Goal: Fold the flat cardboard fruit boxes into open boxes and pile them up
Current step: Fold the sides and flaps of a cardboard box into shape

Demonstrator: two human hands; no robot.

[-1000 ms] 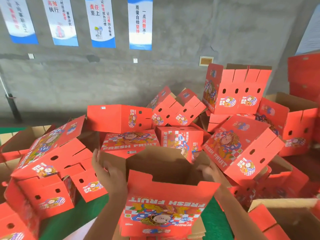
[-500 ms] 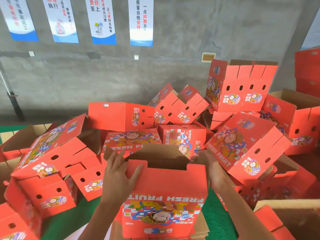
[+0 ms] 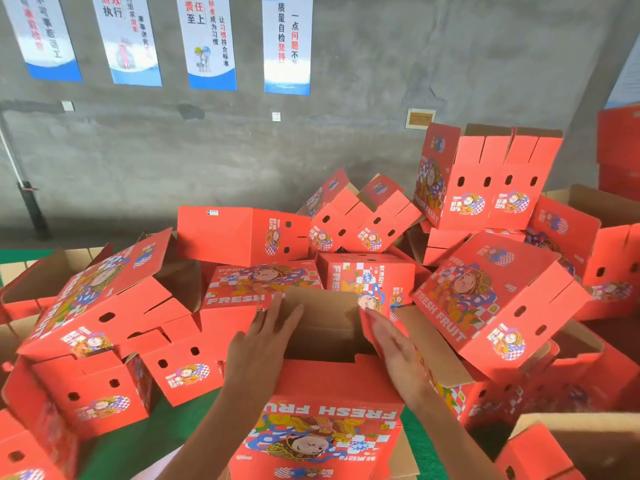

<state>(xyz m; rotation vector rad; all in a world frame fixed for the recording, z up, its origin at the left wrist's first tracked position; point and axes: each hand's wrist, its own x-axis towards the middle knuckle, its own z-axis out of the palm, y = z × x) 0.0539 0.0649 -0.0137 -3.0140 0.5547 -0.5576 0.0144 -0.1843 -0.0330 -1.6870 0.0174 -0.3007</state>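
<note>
While both hands lie flat, left hand [image 3: 263, 344] and right hand [image 3: 394, 348] press the red printed cardboard box's [image 3: 329, 424] top edges, folded red boxes [image 3: 498, 306] crowding close around.

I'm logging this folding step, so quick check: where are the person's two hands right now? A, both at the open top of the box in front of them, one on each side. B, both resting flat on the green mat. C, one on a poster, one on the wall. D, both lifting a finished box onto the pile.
A: the left hand and right hand lie with straight fingers on opposite sides of the open box, at its flaps.
</note>
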